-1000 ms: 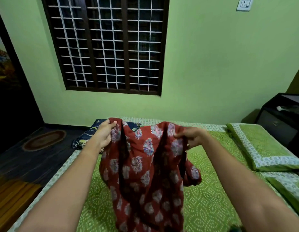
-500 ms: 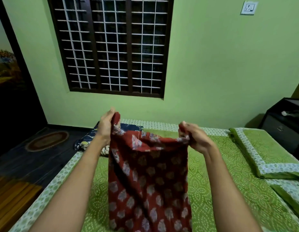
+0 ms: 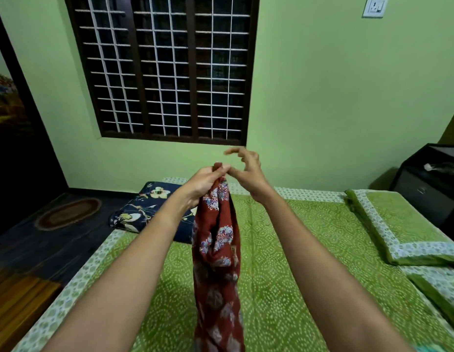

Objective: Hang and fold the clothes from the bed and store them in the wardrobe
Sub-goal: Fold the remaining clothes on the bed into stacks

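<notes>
The left hand [image 3: 204, 182] grips the bunched top of the red floral garment [image 3: 217, 250], which hangs as a narrow gathered column over the green patterned bed [image 3: 297, 250], its lower end passing out of view. The right hand [image 3: 246, 171] is just beside the left, fingers loosely spread and curved around nothing; whether its thumb touches the cloth I cannot tell. A folded navy floral cloth [image 3: 149, 209] lies at the bed's far left corner, and a green pillow [image 3: 398, 229] lies at the right.
</notes>
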Tool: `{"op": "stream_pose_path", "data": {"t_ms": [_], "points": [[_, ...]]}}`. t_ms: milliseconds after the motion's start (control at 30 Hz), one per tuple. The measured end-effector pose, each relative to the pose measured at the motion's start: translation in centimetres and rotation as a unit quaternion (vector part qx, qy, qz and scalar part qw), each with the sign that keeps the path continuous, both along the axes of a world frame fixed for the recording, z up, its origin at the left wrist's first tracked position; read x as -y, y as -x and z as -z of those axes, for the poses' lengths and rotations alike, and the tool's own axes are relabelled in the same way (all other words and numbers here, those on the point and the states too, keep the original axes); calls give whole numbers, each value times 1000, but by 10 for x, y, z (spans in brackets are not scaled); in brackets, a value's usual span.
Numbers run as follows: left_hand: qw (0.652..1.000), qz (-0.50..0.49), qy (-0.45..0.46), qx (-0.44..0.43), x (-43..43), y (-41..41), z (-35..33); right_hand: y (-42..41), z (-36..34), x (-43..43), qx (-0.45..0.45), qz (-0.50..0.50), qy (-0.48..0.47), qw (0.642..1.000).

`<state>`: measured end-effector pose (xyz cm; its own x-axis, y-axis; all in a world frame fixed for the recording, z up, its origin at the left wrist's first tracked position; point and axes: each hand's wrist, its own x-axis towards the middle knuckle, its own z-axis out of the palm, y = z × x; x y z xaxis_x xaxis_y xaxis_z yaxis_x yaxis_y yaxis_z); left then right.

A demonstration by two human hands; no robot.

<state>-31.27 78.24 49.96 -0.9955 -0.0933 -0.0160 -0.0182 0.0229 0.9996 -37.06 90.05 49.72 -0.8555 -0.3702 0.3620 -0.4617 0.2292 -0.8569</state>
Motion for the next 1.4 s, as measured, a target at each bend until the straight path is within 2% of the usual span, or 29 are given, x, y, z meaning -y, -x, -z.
{"op": "stream_pose_path", "data": {"t_ms": [67, 100, 133, 167, 200, 233, 333, 400, 467, 533, 567, 633, 700, 767, 800, 867, 933, 967, 1000, 1067, 1133, 1233, 1400], "points": [[998, -61, -16, 11, 4, 4, 1, -13, 5, -13, -28, -20, 58, 998], [996, -87, -35, 13, 5, 5, 0, -16, 7, -18, -37, -51, 45, 997], [993, -104, -47, 4, 6, 6, -1, -18, 9, -20, -52, -74, -19, 996], [994, -104, -41, -12, 6, 8, -2, -18, 12, -20, -88, -72, -124, 986], [995, -91, -15, -33, 5, 9, -3, -16, 14, -20, -123, -53, -228, 964], [995, -76, 21, -53, 3, 9, -3, -14, 15, -19, -153, -38, -285, 946], [990, -75, 81, -88, -4, 8, -4, -16, 12, -18, -176, -81, -329, 924], [988, -98, 62, -104, -2, 6, -5, -17, 16, -20, -168, -114, -411, 889], [984, -143, 29, -104, 10, 7, -7, -14, 22, -27, -150, -101, -479, 859], [978, -183, 33, -97, 27, 7, -8, -7, 25, -38, -145, -66, -500, 851], [975, -195, 52, -94, 36, 7, -6, -3, 25, -45, -137, -58, -481, 864], [969, -219, 78, -81, 47, 5, -2, -1, 18, -56, -82, -82, -369, 922], [967, -243, 46, -56, 55, 4, 5, 0, 10, -59, -64, -82, -254, 962], [966, -257, 20, -20, 59, 4, 11, 2, 3, -55, -79, -43, -142, 986], [960, -272, 59, -5, 62, 6, 14, 1, 0, -51, -80, -33, -90, 992], [921, -312, 232, 15, 64, 4, 17, -3, -7, -44, -58, -42, -28, 997], [870, -310, 384, 2, 56, -2, 13, -6, -11, -39, -40, -65, -18, 997], [870, -273, 410, -27, 49, -5, 9, -7, -13, -37, -33, -80, -24, 996], [889, -203, 404, -68, 40, -9, 4, -7, -14, -35, -30, -94, -34, 995], [945, -30, 294, -140, 19, -17, -3, -9, -14, -32, -38, -118, -62, 990], [951, 92, 254, -151, 2, -18, -2, -13, -13, -31, -55, -139, -85, 985], [931, 125, 291, -180, -2, -9, 8, -15, -9, -38, -44, -135, -68, 988], [941, 147, 263, -154, 7, -8, 22, -7, -7, -61, -16, -97, -18, 995]]}}
